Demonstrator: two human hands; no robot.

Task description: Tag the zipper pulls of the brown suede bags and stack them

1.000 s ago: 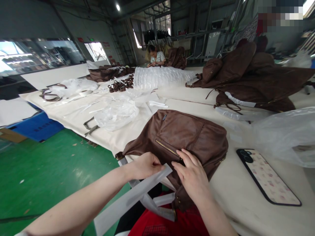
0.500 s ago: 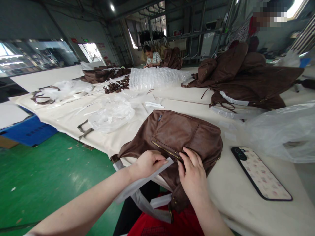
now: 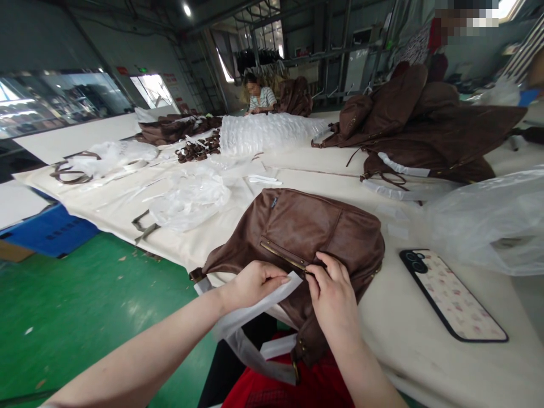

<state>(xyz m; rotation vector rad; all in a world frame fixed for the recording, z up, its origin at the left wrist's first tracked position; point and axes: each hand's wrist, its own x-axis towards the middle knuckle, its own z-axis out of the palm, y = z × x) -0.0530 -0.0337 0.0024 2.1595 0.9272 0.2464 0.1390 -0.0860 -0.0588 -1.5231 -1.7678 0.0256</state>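
Note:
A brown leather-look bag [image 3: 306, 218] lies on the table edge in front of me, its brass zipper [image 3: 283, 255] slanting across the front. My left hand [image 3: 257, 283] is closed in a pinch on a white strip [image 3: 267, 299], whose free tip points at the zipper's lower right end. Right there, the thumb and fingers of my right hand [image 3: 334, 289] are drawn together against the bag; what they pinch is too small and covered to make out. A strap wrapped in white material [image 3: 250, 354] hangs from the bag over my lap.
A phone in a patterned case [image 3: 454, 294] lies to the right, beside clear plastic [image 3: 488, 224]. More brown bags [image 3: 408, 124] are heaped behind it. Crumpled plastic [image 3: 191, 198] and a bubble-wrap bundle [image 3: 272, 133] lie further off. A co-worker [image 3: 260, 97] sits at the far side.
My right thumb and fingertips have closed together at the zipper's end. The white strip's tip has shifted slightly right. The bag stays in place.

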